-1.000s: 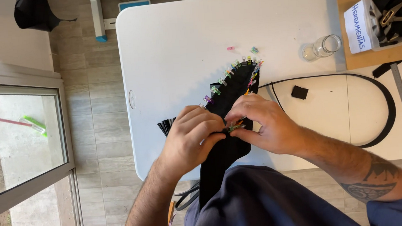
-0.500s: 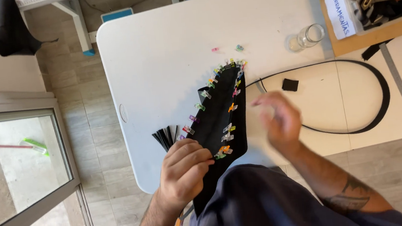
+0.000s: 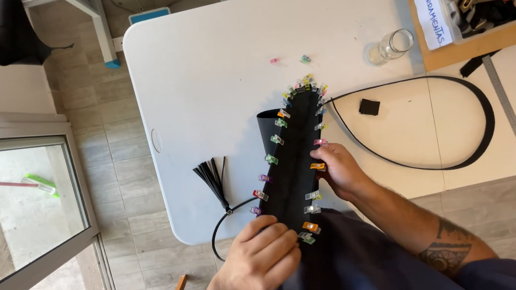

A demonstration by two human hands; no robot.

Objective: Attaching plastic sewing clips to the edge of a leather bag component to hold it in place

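Bare forearms, tattooed right forearm (image 3: 447, 249), dark blue clothing (image 3: 368, 266)

Bare white table (image 3: 201, 63) left of the clipped black piece (image 3: 293, 160); black strap loop (image 3: 455, 121) and glass jar (image 3: 391, 46) crowd the right

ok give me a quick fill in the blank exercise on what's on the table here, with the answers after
1. Small clips in many colours line the edges of a long ____ strip.
2. The right hand touches an ____ clip on the strip's edge.
3. The left hand grips the strip's ____ end.
4. A bunch of black cable ties lies to the ____ of the strip.

Answers: black; orange; near; left
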